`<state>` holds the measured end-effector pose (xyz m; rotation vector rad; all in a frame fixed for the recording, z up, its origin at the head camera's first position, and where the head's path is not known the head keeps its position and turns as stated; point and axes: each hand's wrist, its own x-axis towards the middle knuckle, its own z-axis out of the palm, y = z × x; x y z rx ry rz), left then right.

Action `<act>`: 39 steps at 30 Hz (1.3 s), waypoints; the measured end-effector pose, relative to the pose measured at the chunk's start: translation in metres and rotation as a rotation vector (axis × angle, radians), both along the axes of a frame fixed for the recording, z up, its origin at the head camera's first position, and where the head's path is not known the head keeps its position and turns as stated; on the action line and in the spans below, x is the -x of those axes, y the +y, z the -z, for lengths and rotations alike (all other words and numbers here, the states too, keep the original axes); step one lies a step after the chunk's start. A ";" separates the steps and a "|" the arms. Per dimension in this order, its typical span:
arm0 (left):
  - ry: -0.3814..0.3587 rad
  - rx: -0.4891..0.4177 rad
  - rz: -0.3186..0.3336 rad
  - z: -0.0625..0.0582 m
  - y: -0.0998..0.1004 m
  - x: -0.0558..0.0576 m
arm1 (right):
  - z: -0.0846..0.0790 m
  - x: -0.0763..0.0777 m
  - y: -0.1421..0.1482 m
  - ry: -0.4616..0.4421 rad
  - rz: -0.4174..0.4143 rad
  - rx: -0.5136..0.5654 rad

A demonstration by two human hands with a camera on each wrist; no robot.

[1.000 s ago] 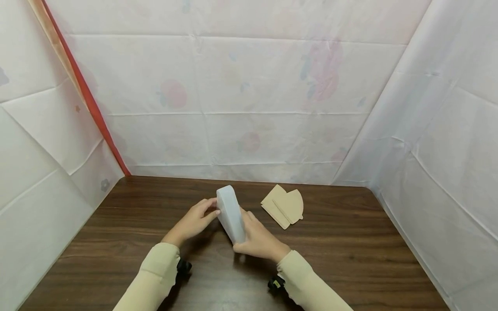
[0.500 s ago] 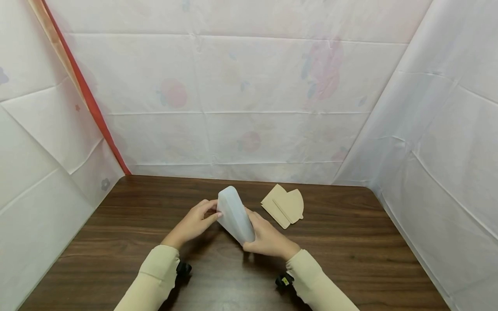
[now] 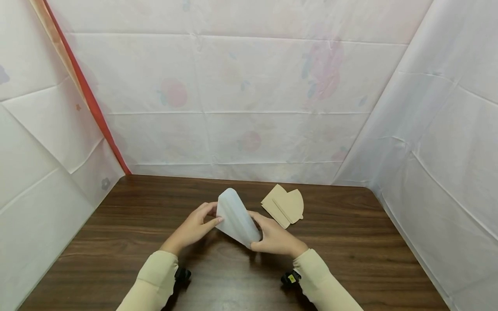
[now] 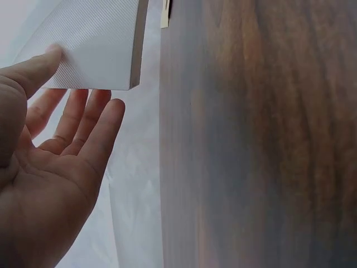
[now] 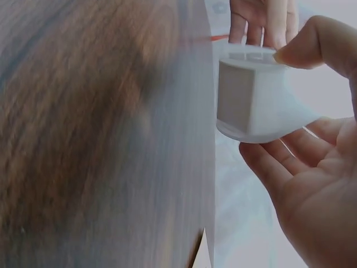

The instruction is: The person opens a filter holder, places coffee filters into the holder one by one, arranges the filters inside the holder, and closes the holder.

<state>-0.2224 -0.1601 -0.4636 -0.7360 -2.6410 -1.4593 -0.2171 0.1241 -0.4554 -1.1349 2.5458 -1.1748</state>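
A flat, white wedge-shaped box (image 3: 238,219) is held tilted above the table between both hands. My left hand (image 3: 194,226) pinches its left end, thumb on the near face and fingers behind. In the left wrist view, that face of the box (image 4: 95,47) has a fine ribbed texture. My right hand (image 3: 277,236) grips the lower right end. From the right wrist, its thumb presses one side of the box (image 5: 237,97) and its fingers support the opposite side. Right of the hands lie tan paper coffee filters (image 3: 288,205), flat and overlapping.
The dark wood-grain table (image 3: 350,250) runs back to a white patterned sheet (image 3: 249,99) hung behind it. More sheeting stands along both sides, with a red strip (image 3: 93,103) at the left corner. Black wrist cameras (image 3: 289,278) hang under the cuffs.
The right hand has moved right and swung the box's lower end with it, so its broad face now shows more. The left hand has barely shifted. The coffee filters have not moved.
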 end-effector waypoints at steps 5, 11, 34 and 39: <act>-0.010 -0.027 0.002 0.000 0.001 -0.005 | -0.001 0.000 0.004 0.005 -0.031 -0.008; -0.018 -0.053 0.017 0.000 0.003 -0.008 | -0.001 0.000 0.008 -0.063 -0.056 0.034; -0.106 -0.090 0.119 0.004 0.005 -0.019 | 0.002 -0.001 0.024 -0.136 -0.012 0.021; -0.097 -0.094 0.138 0.005 0.005 -0.021 | 0.004 0.000 0.028 -0.127 0.008 0.017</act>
